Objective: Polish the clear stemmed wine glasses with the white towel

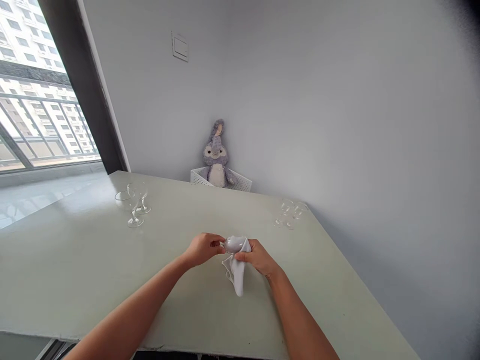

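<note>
A clear glass (234, 244) lies sideways between my two hands above the table, with white cloth showing at its right end. My left hand (205, 248) pinches the glass at its left end, thumb and fingers closed on its stem side. Wrapped round the right end, my right hand (255, 256) holds the white cloth (237, 277) against the glass. The cloth's loose part and a thin cord hang below the glass. Some fingers of my right hand are hidden behind the cloth.
Two stemmed glasses (135, 206) stand at the left of the pale table (180, 305). Small stemmed glasses (288, 214) stand near its back right corner. Beyond the far edge, a plush toy (216, 162) sits in a white basket (243, 184) against the walls.
</note>
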A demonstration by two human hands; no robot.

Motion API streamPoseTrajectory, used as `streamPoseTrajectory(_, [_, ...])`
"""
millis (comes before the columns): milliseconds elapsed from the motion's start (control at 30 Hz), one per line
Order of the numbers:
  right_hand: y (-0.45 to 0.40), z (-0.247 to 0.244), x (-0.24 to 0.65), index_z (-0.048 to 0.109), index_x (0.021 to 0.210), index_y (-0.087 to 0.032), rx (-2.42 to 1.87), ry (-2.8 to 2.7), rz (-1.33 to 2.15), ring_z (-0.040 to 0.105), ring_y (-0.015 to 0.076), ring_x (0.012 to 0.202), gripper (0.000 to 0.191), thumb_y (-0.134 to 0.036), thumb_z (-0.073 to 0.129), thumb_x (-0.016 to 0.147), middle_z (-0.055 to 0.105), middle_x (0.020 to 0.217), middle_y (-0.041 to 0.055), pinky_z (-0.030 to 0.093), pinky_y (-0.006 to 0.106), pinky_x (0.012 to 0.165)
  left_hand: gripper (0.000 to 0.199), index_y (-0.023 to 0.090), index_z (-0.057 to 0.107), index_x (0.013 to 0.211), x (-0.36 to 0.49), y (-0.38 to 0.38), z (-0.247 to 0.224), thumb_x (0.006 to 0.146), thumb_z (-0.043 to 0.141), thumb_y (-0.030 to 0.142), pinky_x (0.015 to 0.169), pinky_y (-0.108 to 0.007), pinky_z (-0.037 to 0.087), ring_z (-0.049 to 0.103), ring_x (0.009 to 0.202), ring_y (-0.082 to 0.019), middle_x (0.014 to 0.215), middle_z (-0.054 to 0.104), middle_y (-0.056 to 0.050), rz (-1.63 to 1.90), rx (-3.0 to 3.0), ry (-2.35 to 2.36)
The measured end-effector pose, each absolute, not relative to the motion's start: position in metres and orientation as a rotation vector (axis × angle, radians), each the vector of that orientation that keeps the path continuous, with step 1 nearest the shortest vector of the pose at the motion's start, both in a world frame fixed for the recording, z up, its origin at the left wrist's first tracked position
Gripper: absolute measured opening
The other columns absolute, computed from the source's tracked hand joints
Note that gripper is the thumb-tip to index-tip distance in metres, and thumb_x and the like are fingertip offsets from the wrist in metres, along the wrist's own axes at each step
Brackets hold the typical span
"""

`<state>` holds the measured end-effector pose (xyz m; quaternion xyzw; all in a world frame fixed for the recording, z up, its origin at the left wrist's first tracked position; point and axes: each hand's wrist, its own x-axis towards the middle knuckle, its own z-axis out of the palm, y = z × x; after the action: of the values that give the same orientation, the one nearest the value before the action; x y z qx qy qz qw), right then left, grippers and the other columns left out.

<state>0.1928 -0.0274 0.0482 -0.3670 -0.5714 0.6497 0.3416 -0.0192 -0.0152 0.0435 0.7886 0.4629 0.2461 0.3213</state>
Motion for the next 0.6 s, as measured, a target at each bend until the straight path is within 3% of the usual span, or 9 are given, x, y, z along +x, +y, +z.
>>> streamPoseTrajectory(167, [-0.030,0.057,0.201,0.066,0.072,-0.013,-0.896,-1.673,1.729,0.050,0.0116,0.057,0.029,-0.037,0.073,0.057,0.056,0.059,-0.0015,0.038,0.023,0.054,0.038,0.014,0.061,0.070,-0.025,-0.015,0.050,0.079,0.044,0.047,0.055,-0.024,0.041,0.052,0.056,-0.012,0.062,0.060,-0.003,0.337,1.746,0.780])
streamPoseTrajectory(300, [-0.024,0.042,0.190,0.065,0.076,-0.013,-1.037,-1.353,1.639,0.050,0.0113,0.052,0.031,-0.038,0.073,0.059,0.055,0.058,-0.0011,0.039,0.024,0.049,0.026,0.020,0.062,0.090,-0.015,-0.020,0.045,0.079,0.048,0.040,0.070,-0.031,0.041,0.056,0.078,-0.019,0.081,0.065,-0.006,0.700,2.204,1.165])
streamPoseTrajectory(400, [-0.022,0.032,0.178,0.063,0.083,-0.015,-1.052,-1.120,1.614,0.049,0.0110,0.051,0.033,-0.039,0.071,0.061,0.054,0.060,-0.0013,0.038,0.022,0.045,0.025,0.022,0.060,0.098,-0.012,-0.019,0.039,0.077,0.053,0.035,0.077,-0.034,0.037,0.054,0.084,-0.021,0.079,0.063,-0.008,0.877,2.550,1.351])
streamPoseTrajectory(600, [-0.029,0.038,0.181,0.063,0.076,-0.016,-1.058,-1.590,1.563,0.051,0.0127,0.061,0.020,-0.025,0.070,0.060,0.056,0.064,-0.0020,0.041,0.024,0.057,0.025,0.021,0.059,0.065,-0.024,-0.015,0.041,0.077,0.052,0.042,0.053,-0.023,0.028,0.045,0.055,-0.012,0.055,0.051,0.002,0.640,2.355,1.254])
